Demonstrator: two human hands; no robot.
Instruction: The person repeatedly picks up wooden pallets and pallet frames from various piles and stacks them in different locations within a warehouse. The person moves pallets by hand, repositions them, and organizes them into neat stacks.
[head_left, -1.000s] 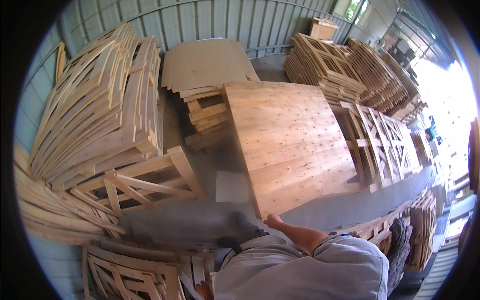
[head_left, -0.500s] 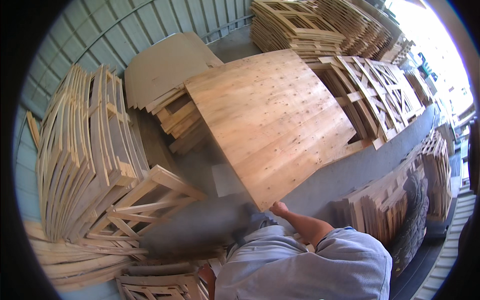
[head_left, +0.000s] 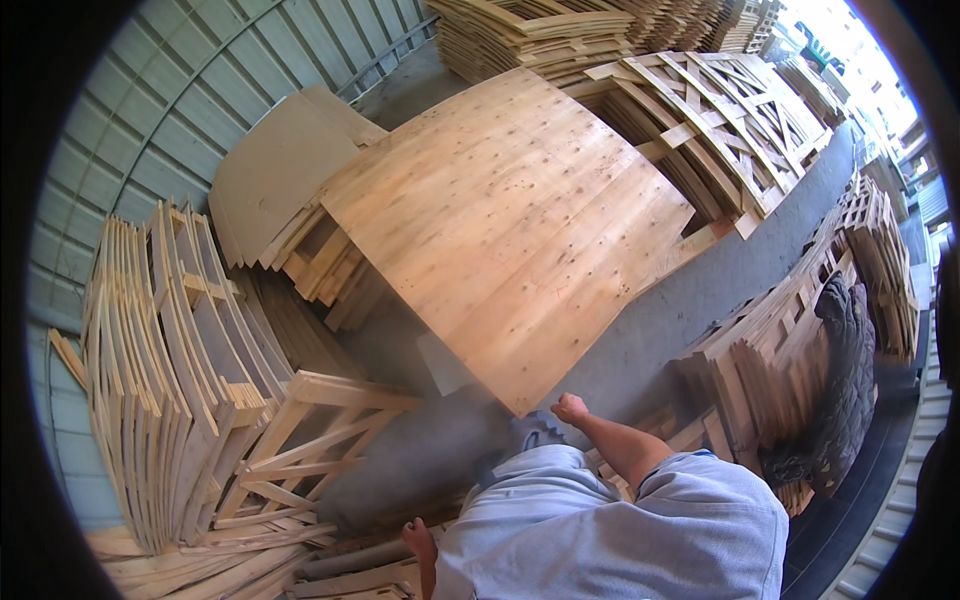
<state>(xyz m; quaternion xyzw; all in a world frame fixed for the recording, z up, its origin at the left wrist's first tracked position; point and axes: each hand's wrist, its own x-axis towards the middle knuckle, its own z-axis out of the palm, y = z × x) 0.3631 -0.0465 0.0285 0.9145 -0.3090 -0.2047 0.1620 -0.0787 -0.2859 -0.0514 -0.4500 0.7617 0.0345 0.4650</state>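
Note:
A large plywood panel (head_left: 500,235) with rows of dark nail marks lies in front of me. My right hand (head_left: 570,408) is just to the right of its near corner, with a small gap between them. The fingers are curled in, and nothing shows in them. Low on the left, beside my grey shirt, hangs my left hand (head_left: 418,537). Its fingers look loosely closed, with nothing visible in them. Slatted wooden frames (head_left: 330,425) lean to the left of my legs, nearest to that hand.
Upright wooden frames (head_left: 165,370) are stacked on the left. Brown sheets (head_left: 285,165) lie on timber behind the panel. More frames (head_left: 715,125) stand far right, and wooden pieces (head_left: 765,380) with a dark quilted cover (head_left: 835,370) are at near right. Grey floor (head_left: 650,345) runs between.
My right hand has come away from the panel's near corner, slightly to the right. My left hand shows more fully. The whole view has turned a little.

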